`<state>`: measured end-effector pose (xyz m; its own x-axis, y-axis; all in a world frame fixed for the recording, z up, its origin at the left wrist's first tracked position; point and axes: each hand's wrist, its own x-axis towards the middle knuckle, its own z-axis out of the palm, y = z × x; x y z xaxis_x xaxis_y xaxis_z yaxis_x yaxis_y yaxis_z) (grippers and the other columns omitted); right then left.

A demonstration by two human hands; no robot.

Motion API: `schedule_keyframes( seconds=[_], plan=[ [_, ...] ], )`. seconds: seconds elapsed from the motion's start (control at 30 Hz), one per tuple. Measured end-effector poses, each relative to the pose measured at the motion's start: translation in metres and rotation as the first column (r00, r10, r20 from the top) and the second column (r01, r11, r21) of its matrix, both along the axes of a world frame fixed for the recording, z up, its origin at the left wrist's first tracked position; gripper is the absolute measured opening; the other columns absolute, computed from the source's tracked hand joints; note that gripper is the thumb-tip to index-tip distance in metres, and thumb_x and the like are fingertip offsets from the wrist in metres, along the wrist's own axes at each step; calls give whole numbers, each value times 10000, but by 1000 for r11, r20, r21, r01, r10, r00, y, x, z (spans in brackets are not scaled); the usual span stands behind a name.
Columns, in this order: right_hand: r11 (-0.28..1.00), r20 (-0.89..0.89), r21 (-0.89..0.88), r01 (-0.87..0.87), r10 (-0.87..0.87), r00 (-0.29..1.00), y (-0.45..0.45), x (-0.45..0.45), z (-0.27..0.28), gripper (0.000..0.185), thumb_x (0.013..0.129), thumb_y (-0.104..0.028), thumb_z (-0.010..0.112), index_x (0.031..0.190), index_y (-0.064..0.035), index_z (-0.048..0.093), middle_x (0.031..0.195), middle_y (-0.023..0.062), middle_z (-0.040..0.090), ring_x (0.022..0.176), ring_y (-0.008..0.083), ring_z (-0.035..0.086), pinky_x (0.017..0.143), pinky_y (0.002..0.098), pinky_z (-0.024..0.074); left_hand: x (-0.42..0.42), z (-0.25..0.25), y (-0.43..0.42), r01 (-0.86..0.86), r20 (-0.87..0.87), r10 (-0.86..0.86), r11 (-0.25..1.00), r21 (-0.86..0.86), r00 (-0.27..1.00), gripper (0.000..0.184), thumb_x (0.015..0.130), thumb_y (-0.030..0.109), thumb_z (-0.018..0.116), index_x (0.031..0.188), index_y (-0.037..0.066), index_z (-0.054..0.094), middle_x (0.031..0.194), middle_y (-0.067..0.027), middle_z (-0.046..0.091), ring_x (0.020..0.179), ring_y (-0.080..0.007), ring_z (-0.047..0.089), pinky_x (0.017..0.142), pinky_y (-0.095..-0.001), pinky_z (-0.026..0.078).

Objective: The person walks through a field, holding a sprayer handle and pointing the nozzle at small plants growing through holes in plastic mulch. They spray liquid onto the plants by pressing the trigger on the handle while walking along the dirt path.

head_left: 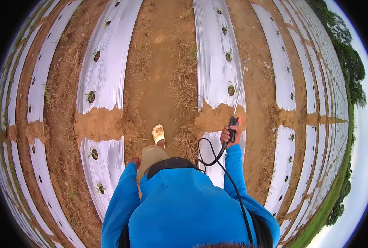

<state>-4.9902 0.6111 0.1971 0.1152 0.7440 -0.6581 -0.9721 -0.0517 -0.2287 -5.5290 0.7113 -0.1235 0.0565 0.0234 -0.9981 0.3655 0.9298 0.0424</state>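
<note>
My right hand is wrapped round the black handle of a sprayer wand. Its thin metal lance points forward and ends in a small nozzle beside the plastic-covered bed on the right. From the handle a black hose loops back past my right sleeve. My left hand hangs low beside my thigh, its fingers mostly out of sight. Young seedlings grow in round holes in the sheeting; the seedling in the right bed is close to the lance.
White plastic mulch covers long parallel beds on both sides. Mounds of bare soil cross the beds. A dirt path with dry grass runs between them, and my shoe is on it. Trees stand at the far right.
</note>
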Motion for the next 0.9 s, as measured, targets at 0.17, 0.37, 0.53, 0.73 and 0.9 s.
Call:
schedule_keyframes(
  seconds=[0.17,0.37,0.53,0.73,0.9],
  plan=[
    [998,-54,61,-13,16,998,111,44,32,207,737,-248,546,741,-52,482,559,9,410,410,124,383,361,255,340,79,55,166,-72,133,33,950,302,991,181,859,238,481,865,69,544,663,-55,545,446,-128,461,346,-298,315],
    [999,-95,41,3,1,995,262,99,19,214,748,-232,526,773,-22,496,582,25,434,428,127,402,377,258,361,167,106,383,-109,167,35,885,454,985,193,899,269,451,870,89,516,655,-19,509,462,-99,451,359,-245,275],
    [998,-107,60,29,-23,994,389,168,-27,206,734,-225,531,765,-25,495,568,18,431,414,127,398,370,263,362,217,103,485,-132,105,97,899,417,990,173,892,251,454,811,101,486,618,-10,478,429,-102,409,357,-246,257],
    [997,-58,60,52,-48,997,567,259,-21,204,725,-237,531,744,-35,510,550,16,427,407,134,395,365,264,358,248,126,587,-2,-93,10,996,85,996,95,834,204,468,813,116,497,637,-14,493,442,-117,420,377,-272,326],
    [997,-45,29,68,-67,997,675,314,3,181,713,-230,558,719,-69,474,543,-4,393,394,114,374,340,255,318,298,164,688,57,-105,-30,963,263,994,200,795,275,502,899,109,545,748,-49,558,599,-172,521,530,-340,427]
  ],
)
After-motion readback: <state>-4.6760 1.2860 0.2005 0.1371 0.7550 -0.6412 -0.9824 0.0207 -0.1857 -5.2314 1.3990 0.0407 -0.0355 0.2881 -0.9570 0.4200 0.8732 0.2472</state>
